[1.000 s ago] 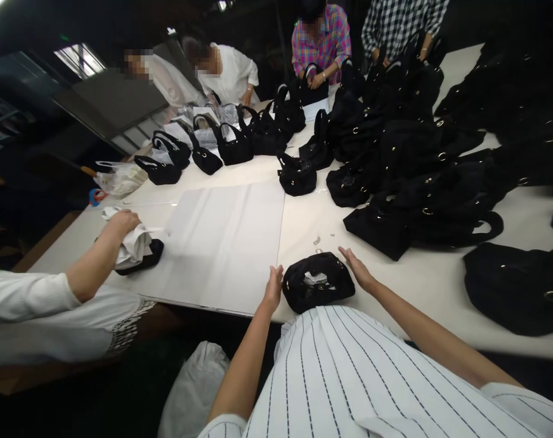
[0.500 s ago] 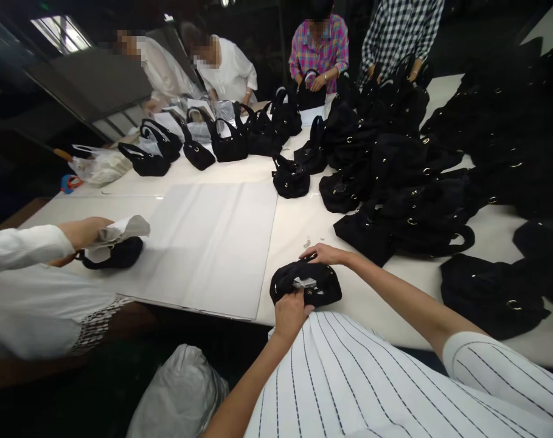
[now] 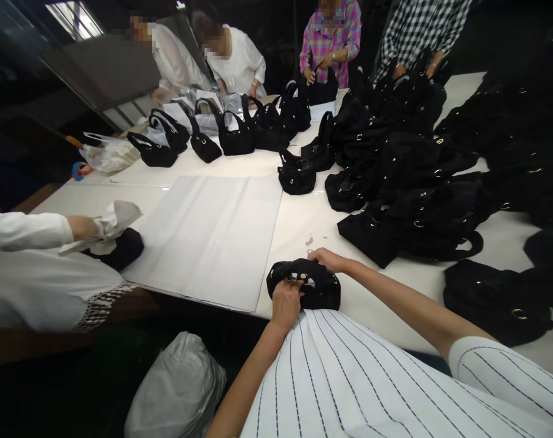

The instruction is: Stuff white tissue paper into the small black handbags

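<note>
A small black handbag with gold-coloured fittings rests at the table's front edge, close against my striped top. Its opening faces up, and something pale shows inside. My left hand is at the near left side of the opening, fingers curled over the rim and their tips partly hidden. On the far right side, my right hand grips the bag's back edge; its fingertips are out of sight behind the fabric.
Large white sheets lie left of the bag. A heap of black handbags covers the right side, with a row of upright bags farther back. At left, a co-worker's hand holds pale paper over another black bag.
My left hand has shifted up and left over the bag's opening, and the bag's rim has changed shape. My right hand has moved slightly right. The co-worker's paper has shifted left.
</note>
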Tool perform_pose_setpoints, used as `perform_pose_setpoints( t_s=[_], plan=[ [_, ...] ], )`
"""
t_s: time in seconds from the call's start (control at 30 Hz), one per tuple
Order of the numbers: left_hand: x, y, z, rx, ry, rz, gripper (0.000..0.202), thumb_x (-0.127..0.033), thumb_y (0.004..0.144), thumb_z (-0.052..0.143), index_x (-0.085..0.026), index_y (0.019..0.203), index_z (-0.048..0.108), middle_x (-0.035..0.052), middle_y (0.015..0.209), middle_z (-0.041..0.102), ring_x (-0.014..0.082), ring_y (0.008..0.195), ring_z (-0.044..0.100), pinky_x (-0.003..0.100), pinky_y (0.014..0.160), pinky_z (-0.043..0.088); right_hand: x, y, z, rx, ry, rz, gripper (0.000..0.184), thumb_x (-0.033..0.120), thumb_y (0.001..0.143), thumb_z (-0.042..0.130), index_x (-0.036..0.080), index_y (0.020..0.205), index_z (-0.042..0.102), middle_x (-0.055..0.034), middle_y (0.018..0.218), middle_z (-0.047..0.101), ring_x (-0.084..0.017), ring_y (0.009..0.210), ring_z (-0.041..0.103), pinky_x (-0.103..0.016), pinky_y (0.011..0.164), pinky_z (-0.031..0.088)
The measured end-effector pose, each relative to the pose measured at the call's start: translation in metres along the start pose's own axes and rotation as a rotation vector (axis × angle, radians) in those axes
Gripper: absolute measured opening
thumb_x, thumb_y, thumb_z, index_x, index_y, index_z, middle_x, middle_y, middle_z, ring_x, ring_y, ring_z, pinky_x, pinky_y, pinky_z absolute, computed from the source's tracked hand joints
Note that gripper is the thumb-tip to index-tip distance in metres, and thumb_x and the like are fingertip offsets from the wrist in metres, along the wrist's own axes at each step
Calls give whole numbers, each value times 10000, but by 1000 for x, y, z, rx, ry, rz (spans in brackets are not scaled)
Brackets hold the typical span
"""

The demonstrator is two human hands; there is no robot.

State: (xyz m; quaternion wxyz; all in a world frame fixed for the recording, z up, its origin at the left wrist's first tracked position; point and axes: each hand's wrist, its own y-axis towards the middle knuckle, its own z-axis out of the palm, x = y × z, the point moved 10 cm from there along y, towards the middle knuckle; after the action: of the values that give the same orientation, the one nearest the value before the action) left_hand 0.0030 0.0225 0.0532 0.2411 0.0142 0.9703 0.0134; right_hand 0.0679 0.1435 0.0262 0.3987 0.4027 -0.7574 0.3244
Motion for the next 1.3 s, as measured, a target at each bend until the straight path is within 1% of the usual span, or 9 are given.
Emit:
perform_pose_setpoints(
  t_s=[0.1, 0.2, 0.3, 0.37, 0.5, 0.67, 0.8, 1.07, 1.3],
  plan=[
    [-1, 0, 3, 57, 17, 74, 294, -141, 840, 566, -171, 1122, 646, 104, 971, 691, 281, 989, 577, 429, 922, 468, -3, -8, 9, -22, 58, 81, 221, 189, 640, 594, 141, 803, 734, -32, 745, 694, -198, 721, 628, -253, 607, 445],
    [-1, -2, 3, 56, 52, 110, 258, -140, 841, 572, -157, 1086, 650, 105, 939, 689, 270, 957, 589, 417, 886, 489, -2, -7, 14, -40, -32, 133, 220, 173, 639, 627, 140, 822, 744, -45, 747, 708, -198, 700, 626, -264, 618, 443],
    [2, -5, 0, 2, 70, 85, 171, -121, 835, 580, -152, 979, 667, 89, 879, 691, 246, 900, 615, 388, 836, 511, 3, -4, 16, -61, -128, 106, 178, 155, 655, 651, 146, 803, 750, -49, 758, 712, -186, 696, 621, -266, 641, 439],
    [5, -8, -2, -38, 72, 57, 122, -126, 828, 598, -156, 922, 670, 76, 846, 692, 231, 873, 630, 365, 813, 519, 7, -5, 16, -76, -128, 60, 159, 168, 675, 670, 155, 811, 752, -46, 789, 713, -182, 725, 624, -262, 664, 444],
    [10, -11, 0, -84, 126, 2, 129, -141, 826, 599, -153, 935, 669, 80, 881, 700, 230, 908, 647, 350, 811, 520, 15, -13, 16, -87, -75, -14, 154, 180, 702, 683, 175, 840, 750, -30, 817, 701, -177, 772, 628, -258, 706, 457],
    [14, -12, 5, -37, 175, -68, 135, -157, 830, 579, -152, 932, 668, 78, 923, 708, 232, 893, 650, 348, 794, 515, 27, -19, 17, -63, -32, -53, 128, 187, 743, 651, 190, 819, 755, -26, 804, 675, -170, 754, 617, -265, 711, 466],
    [20, -13, 9, 11, 160, -135, 181, -170, 841, 562, -149, 992, 661, 89, 954, 705, 231, 889, 648, 349, 781, 508, 33, -18, 22, 7, -1, -84, 134, 227, 768, 645, 199, 833, 758, -27, 806, 657, -167, 744, 611, -267, 702, 470],
    [24, -12, 21, 69, 134, -144, 187, -168, 852, 518, -137, 982, 650, 112, 951, 697, 236, 883, 642, 350, 762, 494, 28, -13, 28, 69, 93, -44, 133, 284, 768, 656, 177, 739, 731, -24, 737, 620, -166, 708, 598, -264, 645, 453],
    [26, -7, 23, 113, 137, -170, 214, -137, 832, 486, -130, 958, 660, 115, 841, 698, 233, 793, 655, 328, 675, 486, 21, -9, 32, 105, 93, 9, 153, 289, 748, 661, 163, 664, 679, -24, 715, 613, -171, 702, 591, -262, 624, 451]
  ],
)
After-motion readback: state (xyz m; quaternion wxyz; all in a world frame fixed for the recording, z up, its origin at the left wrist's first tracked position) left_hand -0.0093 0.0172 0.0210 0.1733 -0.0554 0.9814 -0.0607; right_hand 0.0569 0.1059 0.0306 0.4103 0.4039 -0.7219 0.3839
